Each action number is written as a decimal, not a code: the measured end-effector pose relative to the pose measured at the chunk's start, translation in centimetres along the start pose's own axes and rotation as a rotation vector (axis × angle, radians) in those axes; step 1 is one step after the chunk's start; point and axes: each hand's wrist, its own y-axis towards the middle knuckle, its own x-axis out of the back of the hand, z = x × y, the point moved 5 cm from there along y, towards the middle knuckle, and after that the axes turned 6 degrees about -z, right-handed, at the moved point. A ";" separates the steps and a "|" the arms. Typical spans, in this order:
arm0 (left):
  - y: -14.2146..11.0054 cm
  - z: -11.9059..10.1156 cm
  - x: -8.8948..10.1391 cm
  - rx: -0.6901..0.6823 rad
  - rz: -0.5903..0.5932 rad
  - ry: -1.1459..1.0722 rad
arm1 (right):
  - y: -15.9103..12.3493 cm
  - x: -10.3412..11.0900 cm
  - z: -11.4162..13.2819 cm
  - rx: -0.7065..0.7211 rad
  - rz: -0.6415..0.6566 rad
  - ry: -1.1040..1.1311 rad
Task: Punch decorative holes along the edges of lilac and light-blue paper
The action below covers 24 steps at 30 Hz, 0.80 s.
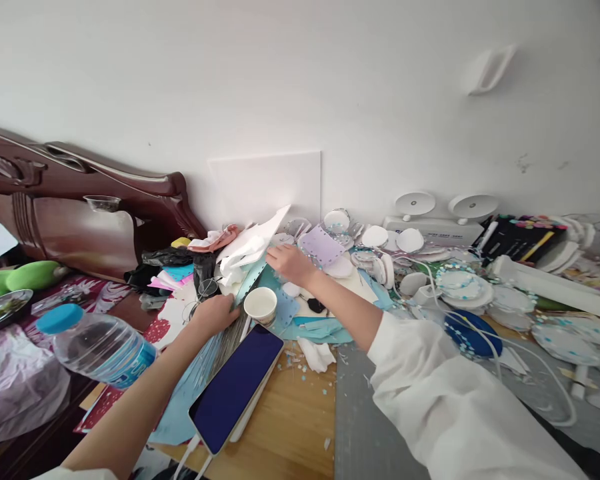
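A pale teal sheet of paper (253, 275) with a row of dark marks along its edge slants between my two hands. My right hand (291, 264) is closed at the sheet's upper end, fingers curled over it. Lower down, my left hand (214, 315) is closed at the other end, its fingertips partly hidden. Beneath the left hand lies a bundle of thin grey wires (225, 343). A white paper cup (261, 305) stands just below the sheet, with a smartphone (237, 387) in front of it. Right behind my right hand is a lilac punched sheet (322, 244).
A water bottle (103, 347) with a blue cap leans at left, beside a crumpled plastic bag (17, 387). Many white discs (460, 283) with blue beads crowd the right side. A white cable (530, 347) loops over the grey mat (375, 413). A white router (433, 230) stands by the wall.
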 end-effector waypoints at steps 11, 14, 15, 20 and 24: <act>-0.6 -0.3 0.7 -0.072 -0.020 -0.076 | -13.3 16.4 -7.2 -0.324 -0.552 -0.216; -1.6 -0.6 1.7 -0.095 -0.061 -0.113 | -19.0 22.1 -5.7 -0.391 -0.674 -0.332; -2.0 -0.6 2.1 -0.098 -0.085 -0.127 | -20.8 23.6 -4.8 -0.392 -0.674 -0.356; -4.9 -0.9 4.5 -0.094 -0.228 -0.213 | -29.1 29.2 -0.1 -0.490 -0.688 -0.550; -9.0 -2.7 6.7 -0.116 -0.329 -0.295 | -33.8 31.1 2.1 -0.572 -0.714 -0.668</act>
